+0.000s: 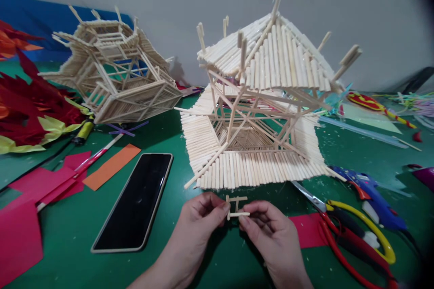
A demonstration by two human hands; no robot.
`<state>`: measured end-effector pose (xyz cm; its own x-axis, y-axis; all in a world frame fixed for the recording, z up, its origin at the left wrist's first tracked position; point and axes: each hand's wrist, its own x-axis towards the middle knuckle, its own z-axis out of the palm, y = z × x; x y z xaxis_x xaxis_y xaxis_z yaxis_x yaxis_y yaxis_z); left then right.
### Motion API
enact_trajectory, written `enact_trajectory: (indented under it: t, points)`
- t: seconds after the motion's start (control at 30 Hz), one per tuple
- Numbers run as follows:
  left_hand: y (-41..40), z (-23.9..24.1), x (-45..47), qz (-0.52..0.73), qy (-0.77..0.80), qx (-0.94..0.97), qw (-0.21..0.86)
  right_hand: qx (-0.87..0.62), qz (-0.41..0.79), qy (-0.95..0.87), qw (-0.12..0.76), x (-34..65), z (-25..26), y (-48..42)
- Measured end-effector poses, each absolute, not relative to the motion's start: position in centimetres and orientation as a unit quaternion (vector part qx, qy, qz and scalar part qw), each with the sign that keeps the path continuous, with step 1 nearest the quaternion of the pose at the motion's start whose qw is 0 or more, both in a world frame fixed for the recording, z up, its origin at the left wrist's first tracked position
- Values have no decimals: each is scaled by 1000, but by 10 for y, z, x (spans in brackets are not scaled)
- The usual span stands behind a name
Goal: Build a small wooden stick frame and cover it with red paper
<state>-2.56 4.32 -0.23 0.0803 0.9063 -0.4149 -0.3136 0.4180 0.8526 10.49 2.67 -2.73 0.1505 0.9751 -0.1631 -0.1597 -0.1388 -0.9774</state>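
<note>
Between my two hands is a small frame of wooden sticks (pixel 237 207), made of short pieces joined at right angles. My left hand (pixel 203 221) pinches its left upright piece between thumb and fingers. With thumb and fingertips, my right hand (pixel 271 230) grips the right end of the lower stick. Just beyond the hands stands a pagoda-like model of wooden sticks (pixel 233 169), with a peaked upper roof and a wide, flared lower roof. Its front edge is a little behind the small frame and apart from it.
A second stick structure (pixel 135 104) stands at the back left. Left of my hands lie a phone (pixel 135 203), an orange paper strip (pixel 111 167) and pink paper (pixel 16 235). Scissors (pixel 356 230) and a blue glue gun (pixel 376 201) lie at right on the green table (pixel 84 271).
</note>
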Motion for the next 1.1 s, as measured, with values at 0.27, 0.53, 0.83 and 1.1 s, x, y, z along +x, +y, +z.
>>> enact_trajectory:
  t: [0.27, 0.53, 0.83, 1.1]
  points:
    - [43, -2, -26, 447, 502, 304, 675, -542, 525, -342, 560, 98, -25, 24]
    - [44, -3, -26, 445, 505, 311, 671, -538, 537, -323, 563, 98, -23, 24]
    - [42, -3, -26, 446, 509, 314, 666, -553, 520, -342, 555, 98, -23, 25]
    - [45, -4, -26, 441, 516, 311, 666, -541, 528, -349, 554, 97, -25, 25]
